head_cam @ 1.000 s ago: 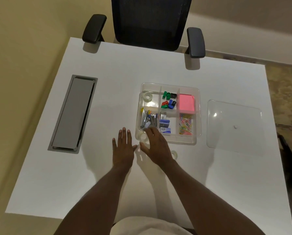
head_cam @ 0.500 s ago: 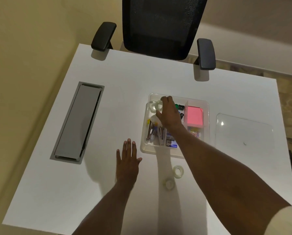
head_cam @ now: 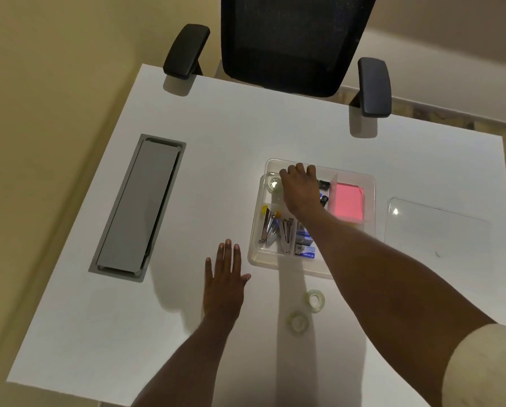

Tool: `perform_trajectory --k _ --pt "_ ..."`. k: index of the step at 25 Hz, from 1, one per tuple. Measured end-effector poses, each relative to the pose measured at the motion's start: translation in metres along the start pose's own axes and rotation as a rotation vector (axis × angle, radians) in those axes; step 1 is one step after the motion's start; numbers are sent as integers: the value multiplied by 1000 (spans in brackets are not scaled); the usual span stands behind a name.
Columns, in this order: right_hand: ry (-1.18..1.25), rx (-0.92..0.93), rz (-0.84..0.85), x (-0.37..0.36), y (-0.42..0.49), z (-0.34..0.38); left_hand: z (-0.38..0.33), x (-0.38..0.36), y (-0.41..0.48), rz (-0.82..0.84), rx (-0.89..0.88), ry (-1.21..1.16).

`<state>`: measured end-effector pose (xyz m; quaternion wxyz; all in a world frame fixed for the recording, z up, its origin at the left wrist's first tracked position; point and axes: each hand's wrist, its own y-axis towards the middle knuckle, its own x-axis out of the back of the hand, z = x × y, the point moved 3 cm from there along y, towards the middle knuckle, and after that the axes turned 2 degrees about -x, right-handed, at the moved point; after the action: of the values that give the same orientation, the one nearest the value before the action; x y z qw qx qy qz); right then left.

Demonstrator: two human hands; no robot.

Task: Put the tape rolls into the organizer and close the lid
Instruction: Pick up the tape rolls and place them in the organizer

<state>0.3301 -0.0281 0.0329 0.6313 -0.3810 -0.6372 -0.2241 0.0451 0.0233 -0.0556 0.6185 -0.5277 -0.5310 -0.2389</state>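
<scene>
The clear organizer (head_cam: 369, 183) sits mid-table with its top uncovered. My right hand (head_cam: 300, 192) reaches over its back-left and back-middle compartments, fingers bent downward; whatever is under the palm is hidden. One clear tape roll (head_cam: 273, 183) lies in the back-left compartment beside my thumb. Two more tape rolls (head_cam: 315, 300) (head_cam: 298, 322) lie on the table in front of the organizer. The clear lid (head_cam: 433, 227) lies flat to the organizer's right. My left hand (head_cam: 224, 277) rests flat on the table, fingers apart, left of the organizer's front corner.
The organizer also holds staplers (head_cam: 275, 230), staple boxes (head_cam: 304, 251), a pink note pad (head_cam: 348, 204) and small clips. A grey cable hatch (head_cam: 137, 207) is set into the white table (head_cam: 99, 333) on the left. A black office chair (head_cam: 290, 39) stands at the far edge.
My right hand went from the table at the organizer's front-left corner, carrying a tape roll, to the organizer's back-left compartment. My left hand stayed flat on the table.
</scene>
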Motion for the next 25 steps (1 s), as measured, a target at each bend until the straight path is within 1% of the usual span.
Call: perform_trajectory --k 3,6,12,15,21,25 --pt "29 -16 -46 6 -14 -4 0 1 -1 26 9 5" --pt "93 -33 -129 16 -38 -7 -2 4 0 49 15 -1" --pt "229 -8 -241 7 -120 0 -8 19 -3 85 20 -64" --pt "287 -29 -274 -7 -166 6 -14 28 -4 101 32 -102" --pt "422 -142 -236 -39 -243 11 -8 35 -8 140 -21 -85" --pt "398 -247 -82 -61 -275 8 -4 36 -9 153 -57 -92"
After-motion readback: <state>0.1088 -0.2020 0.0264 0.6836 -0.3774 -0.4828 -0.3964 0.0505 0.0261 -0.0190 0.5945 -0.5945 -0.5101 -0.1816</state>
